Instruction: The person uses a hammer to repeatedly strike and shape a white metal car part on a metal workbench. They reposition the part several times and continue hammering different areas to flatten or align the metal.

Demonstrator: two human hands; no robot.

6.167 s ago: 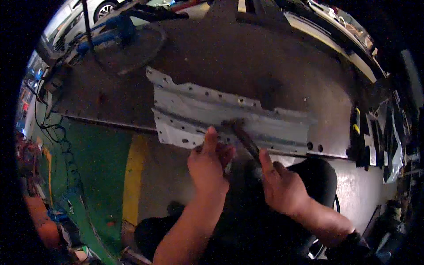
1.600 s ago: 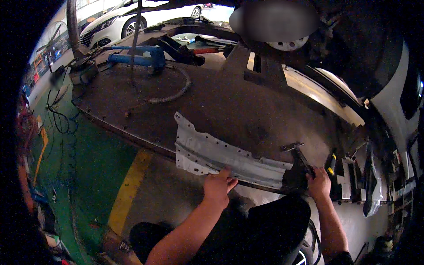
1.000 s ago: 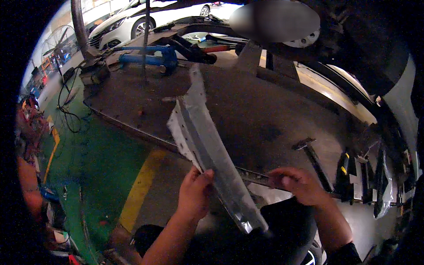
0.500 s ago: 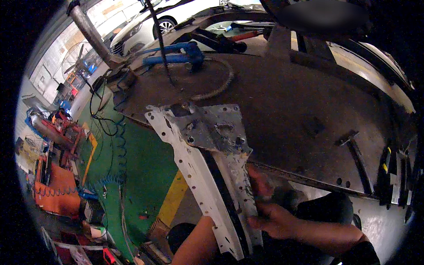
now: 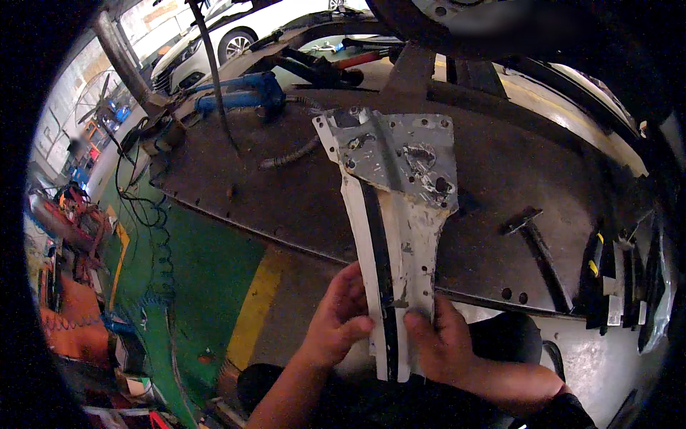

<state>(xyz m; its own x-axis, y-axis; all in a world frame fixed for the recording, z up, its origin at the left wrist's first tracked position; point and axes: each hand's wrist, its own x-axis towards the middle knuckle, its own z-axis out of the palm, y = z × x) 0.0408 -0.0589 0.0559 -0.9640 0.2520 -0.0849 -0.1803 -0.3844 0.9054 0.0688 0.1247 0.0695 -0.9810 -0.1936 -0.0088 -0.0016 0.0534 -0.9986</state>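
The left hand (image 5: 339, 318) and the right hand (image 5: 443, 343) are both closed on the lower part of the metal panel (image 5: 411, 243), some fingers hidden behind it. The panel crosses the near edge of the desk (image 5: 500, 171); whether it touches there, I cannot tell. The hammer (image 5: 544, 261) lies by the near right corner.

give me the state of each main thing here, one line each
metal panel: held wide end away, paint worn
left hand: gripping the panel's left side
right hand: gripping its right side
hammer: lying on the table, not held
blue tool: resting on the table
ribbed hose: curved, partly behind the panel
white car: standing in the background, partly hidden
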